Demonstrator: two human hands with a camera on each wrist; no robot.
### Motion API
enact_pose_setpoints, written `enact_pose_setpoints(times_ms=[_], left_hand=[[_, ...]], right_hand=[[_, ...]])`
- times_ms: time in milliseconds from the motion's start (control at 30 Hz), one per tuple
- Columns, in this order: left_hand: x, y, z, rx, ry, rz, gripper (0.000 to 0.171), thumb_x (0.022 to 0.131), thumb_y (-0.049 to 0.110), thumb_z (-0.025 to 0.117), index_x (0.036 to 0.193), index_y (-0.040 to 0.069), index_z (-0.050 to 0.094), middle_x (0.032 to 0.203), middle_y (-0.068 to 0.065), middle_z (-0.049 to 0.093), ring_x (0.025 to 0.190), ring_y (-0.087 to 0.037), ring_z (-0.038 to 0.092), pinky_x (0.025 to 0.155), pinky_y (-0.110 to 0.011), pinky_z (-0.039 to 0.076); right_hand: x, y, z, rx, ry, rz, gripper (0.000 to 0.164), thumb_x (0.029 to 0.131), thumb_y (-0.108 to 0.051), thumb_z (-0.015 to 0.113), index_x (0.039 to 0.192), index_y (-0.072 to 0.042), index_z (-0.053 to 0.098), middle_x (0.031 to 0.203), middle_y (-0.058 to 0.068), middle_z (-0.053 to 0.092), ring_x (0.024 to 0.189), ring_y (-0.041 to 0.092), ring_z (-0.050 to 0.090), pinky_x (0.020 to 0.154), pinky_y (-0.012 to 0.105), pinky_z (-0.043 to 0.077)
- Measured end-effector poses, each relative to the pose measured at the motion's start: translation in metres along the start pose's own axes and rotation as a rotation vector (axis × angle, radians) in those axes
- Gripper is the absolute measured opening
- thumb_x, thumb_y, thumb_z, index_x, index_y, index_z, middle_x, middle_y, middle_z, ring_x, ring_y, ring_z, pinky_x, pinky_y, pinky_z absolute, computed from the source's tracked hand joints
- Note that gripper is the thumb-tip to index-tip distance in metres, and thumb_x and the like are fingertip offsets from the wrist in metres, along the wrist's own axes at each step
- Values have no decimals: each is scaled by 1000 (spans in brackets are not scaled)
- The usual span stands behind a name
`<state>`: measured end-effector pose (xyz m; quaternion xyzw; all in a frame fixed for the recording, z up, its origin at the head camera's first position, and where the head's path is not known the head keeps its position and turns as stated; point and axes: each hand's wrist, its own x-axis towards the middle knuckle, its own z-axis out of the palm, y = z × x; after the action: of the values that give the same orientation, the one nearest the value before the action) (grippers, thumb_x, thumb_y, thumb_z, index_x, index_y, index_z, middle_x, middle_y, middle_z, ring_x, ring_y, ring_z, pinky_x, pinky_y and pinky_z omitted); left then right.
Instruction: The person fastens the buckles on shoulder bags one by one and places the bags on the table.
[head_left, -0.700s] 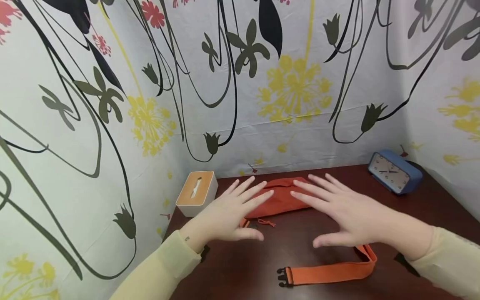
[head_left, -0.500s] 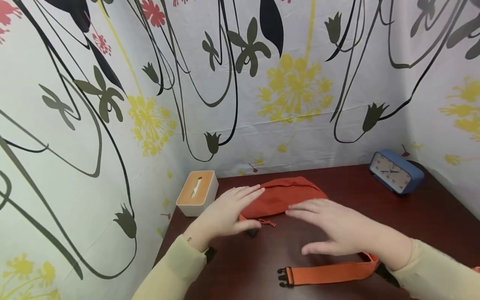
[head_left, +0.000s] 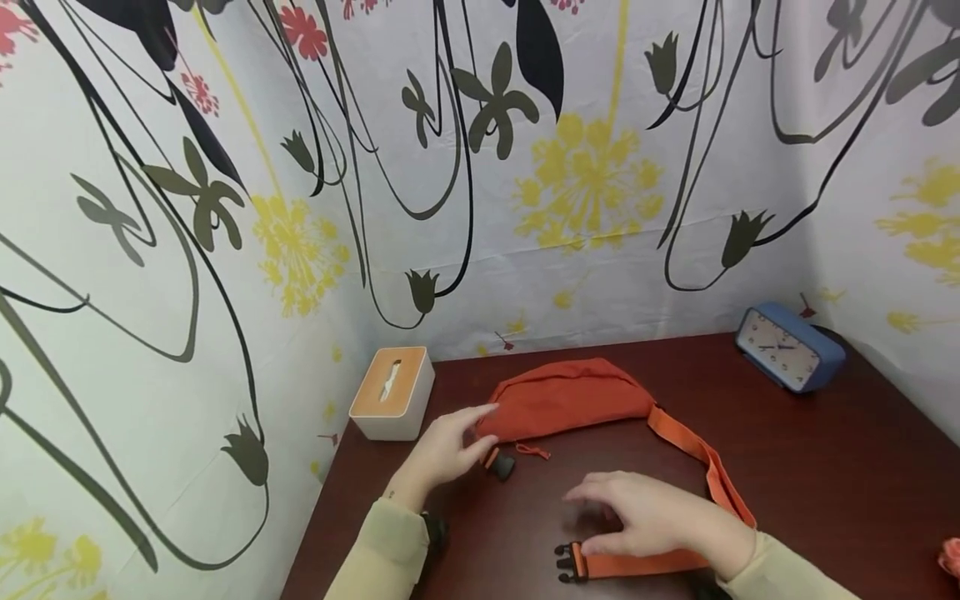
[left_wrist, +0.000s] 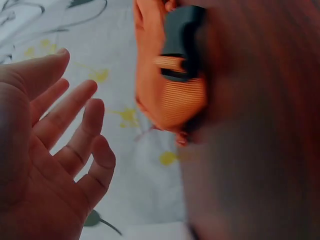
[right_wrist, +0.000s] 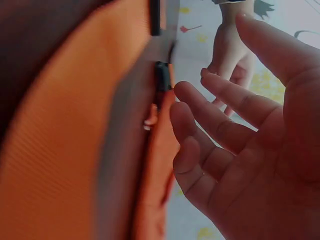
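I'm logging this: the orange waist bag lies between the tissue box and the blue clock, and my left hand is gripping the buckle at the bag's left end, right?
The left hand isn't gripping that buckle: the left wrist view shows the hand empty and apart from it. The orange waist bag does lie between the tissue box and the blue clock.

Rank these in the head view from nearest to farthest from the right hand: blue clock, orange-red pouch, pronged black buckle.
From the right hand:
1. Pronged black buckle: at its left, on the strap end.
2. Orange-red pouch: farther back, ahead-left.
3. Blue clock: back right of the table.
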<state>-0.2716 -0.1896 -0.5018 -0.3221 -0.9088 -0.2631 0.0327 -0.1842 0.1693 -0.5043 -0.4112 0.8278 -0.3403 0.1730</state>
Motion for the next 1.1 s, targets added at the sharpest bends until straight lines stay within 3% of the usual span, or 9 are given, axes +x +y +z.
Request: enact_pose_setpoints(times_ms=[67, 133, 233, 433, 667, 900, 1100], left_hand=[[-2, -7, 7, -35, 4, -11, 50, 108, 30, 73, 156, 20, 63, 111, -3, 76, 85, -10, 64, 77, -27, 55], [-3, -13, 13, -63, 0, -27, 46, 108, 28, 73, 152, 19, 66, 100, 0, 71, 82, -10, 61, 73, -25, 53], [-5, -19, 20, -98, -16, -55, 42, 108, 29, 73, 149, 21, 68, 95, 4, 67, 76, -5, 57, 70, -24, 52], [-7, -28, 27, -185, -25, -88, 38, 108, 31, 73, 146, 26, 70, 98, 6, 68, 76, -5, 58, 70, -26, 53], [-6, -36, 37, -256, -84, -90, 38, 109, 34, 71, 146, 28, 69, 105, 7, 70, 83, -6, 61, 77, -27, 55], [-7, -41, 44, -254, -87, -97, 37, 108, 36, 71, 144, 29, 71, 109, 8, 71, 83, -4, 61, 79, -25, 55], [-10, -42, 45, -259, -58, -81, 33, 107, 31, 74, 140, 27, 74, 113, 6, 74, 80, -5, 61, 74, -25, 55]], right_hand=[[-1, 8, 8, 28, 8, -11, 49, 106, -44, 75, 146, -17, 67, 128, -2, 71, 91, 1, 62, 78, 22, 51], [-2, 15, 15, 36, 26, -34, 47, 105, -43, 75, 144, -17, 68, 126, -3, 71, 93, 0, 62, 79, 22, 52], [-4, 23, 23, 49, 49, -66, 44, 105, -43, 76, 141, -17, 70, 129, -3, 73, 94, -2, 62, 79, 22, 53], [-2, 30, 33, 107, 79, -101, 36, 104, -38, 78, 134, -20, 73, 121, -3, 75, 84, -4, 60, 72, 18, 53], [-4, 33, 40, 187, 48, -60, 34, 103, -37, 80, 133, -23, 73, 116, -6, 73, 86, -3, 58, 73, 19, 52], [-6, 28, 47, 99, 84, -47, 35, 101, -44, 81, 130, -28, 74, 109, -15, 68, 94, -4, 58, 78, 20, 48], [-3, 23, 51, 57, 92, 13, 33, 99, -48, 82, 127, -32, 75, 104, -21, 64, 93, -5, 56, 77, 21, 46]])
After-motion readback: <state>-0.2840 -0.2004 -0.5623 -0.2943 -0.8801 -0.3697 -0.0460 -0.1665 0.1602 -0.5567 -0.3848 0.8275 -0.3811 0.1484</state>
